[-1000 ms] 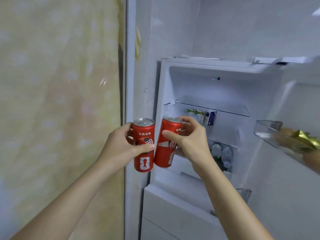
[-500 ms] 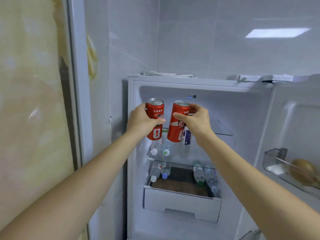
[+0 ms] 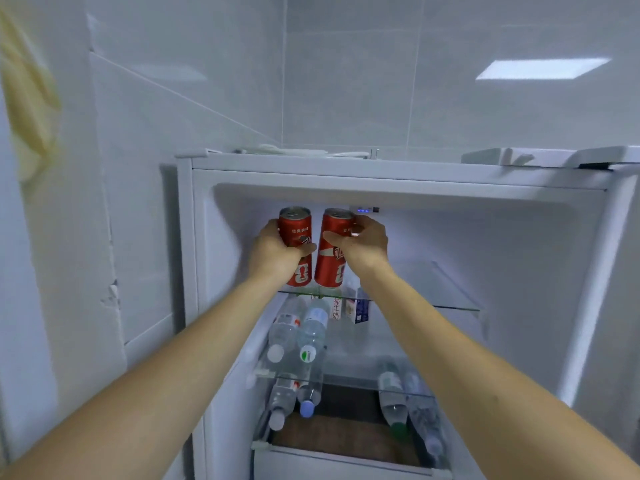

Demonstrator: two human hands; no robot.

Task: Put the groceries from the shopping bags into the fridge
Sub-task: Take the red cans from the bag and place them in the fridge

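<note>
Two red cans going onto the fridge's top glass shelf

The left can (image 3: 295, 237) and right can (image 3: 334, 251) stand nearly upright, just beside each other, their bases at the front edge of the top shelf (image 3: 446, 289); each grip holds its can, left hand (image 3: 275, 249) and right hand (image 3: 362, 244) wrapped round the sides. Best to set both bases flat, slide them back from the edge, straighten the tilted right can, then let go, clear of the milk cartons (image 3: 358, 308) below
</note>
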